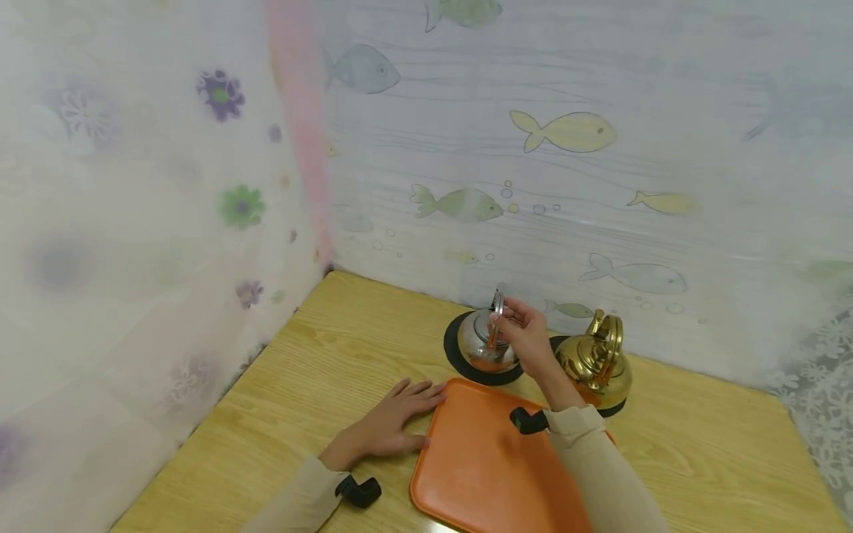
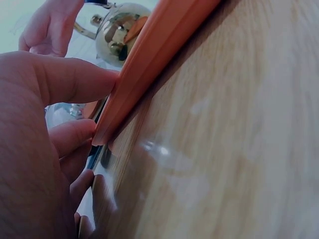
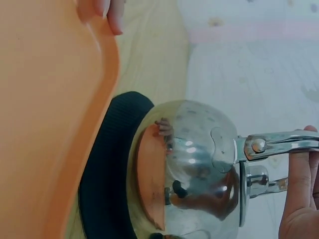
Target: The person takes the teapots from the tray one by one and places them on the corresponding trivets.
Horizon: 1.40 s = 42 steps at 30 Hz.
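A silver kettle (image 1: 474, 346) stands on a round black mat (image 3: 107, 164) near the back wall. My right hand (image 1: 531, 342) grips its raised metal handle (image 3: 276, 145), with the fingers curled round it. An orange tray (image 1: 489, 459) lies on the table in front of the kettle. At the tray's left side my left hand (image 1: 389, 423) rests with fingers spread; in the left wrist view its thumb (image 2: 82, 82) and a fingertip touch the tray's rim. To the right of my right wrist stands a gold kettle (image 1: 586, 363), partly hidden by the forearm.
The gold kettle also sits on a dark mat (image 1: 614, 409). Behind the wood-grain table (image 1: 320, 348) hangs a fish-patterned curtain (image 1: 466, 252), and a flower-patterned one (image 1: 153, 296) runs along the left edge. My right forearm crosses over the tray.
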Each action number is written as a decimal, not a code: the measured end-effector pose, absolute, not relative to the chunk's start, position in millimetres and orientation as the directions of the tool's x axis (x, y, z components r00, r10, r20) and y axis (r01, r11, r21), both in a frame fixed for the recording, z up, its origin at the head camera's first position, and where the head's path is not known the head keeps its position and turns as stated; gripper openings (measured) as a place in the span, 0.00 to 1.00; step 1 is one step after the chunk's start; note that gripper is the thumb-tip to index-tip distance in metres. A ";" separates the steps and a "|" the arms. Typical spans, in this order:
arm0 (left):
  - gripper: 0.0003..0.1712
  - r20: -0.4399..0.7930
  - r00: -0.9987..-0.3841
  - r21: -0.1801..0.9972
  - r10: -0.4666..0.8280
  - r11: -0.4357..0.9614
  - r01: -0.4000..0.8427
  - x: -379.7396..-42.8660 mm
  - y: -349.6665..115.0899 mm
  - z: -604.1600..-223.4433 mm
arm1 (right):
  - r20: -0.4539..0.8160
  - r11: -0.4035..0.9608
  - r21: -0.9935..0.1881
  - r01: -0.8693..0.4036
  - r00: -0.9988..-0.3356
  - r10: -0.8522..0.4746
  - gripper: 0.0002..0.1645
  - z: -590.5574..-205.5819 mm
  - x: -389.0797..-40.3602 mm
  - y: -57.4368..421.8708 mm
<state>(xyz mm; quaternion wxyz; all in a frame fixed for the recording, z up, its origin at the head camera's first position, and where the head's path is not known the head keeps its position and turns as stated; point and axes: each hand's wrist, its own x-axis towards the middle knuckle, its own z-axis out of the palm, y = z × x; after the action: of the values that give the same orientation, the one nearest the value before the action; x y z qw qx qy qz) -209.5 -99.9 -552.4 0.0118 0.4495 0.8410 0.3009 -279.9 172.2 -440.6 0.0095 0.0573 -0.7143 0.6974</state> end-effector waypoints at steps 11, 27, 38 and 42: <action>0.42 0.244 -0.598 0.545 0.764 0.402 0.736 -212.1 -96.8 -551.4 | 0.111 0.067 -0.991 -0.112 -0.994 -0.021 0.30 -435.8 -278.8 171.6; 0.41 0.253 -0.578 0.486 0.776 0.415 0.769 -213.6 -95.2 -554.0 | 0.093 0.060 -0.994 -0.089 -0.993 0.069 0.27 -448.0 -261.9 170.8; 0.40 0.211 -0.590 0.423 0.779 0.471 0.774 -219.2 -101.6 -545.6 | 0.093 0.100 -0.991 -0.093 -0.996 -0.010 0.30 -455.8 -195.0 184.6; 0.39 0.183 -0.608 0.392 0.772 0.510 0.765 -220.5 -102.2 -540.4 | 0.089 0.140 -0.986 -0.095 -0.995 -0.050 0.27 -461.6 -168.8 192.4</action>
<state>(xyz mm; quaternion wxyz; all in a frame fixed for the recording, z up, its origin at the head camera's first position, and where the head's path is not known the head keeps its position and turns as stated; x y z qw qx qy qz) -220.5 -102.2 -540.4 0.0075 0.4424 0.8689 0.2219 -168.8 192.4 -461.6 0.0171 0.0480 -0.7547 0.6541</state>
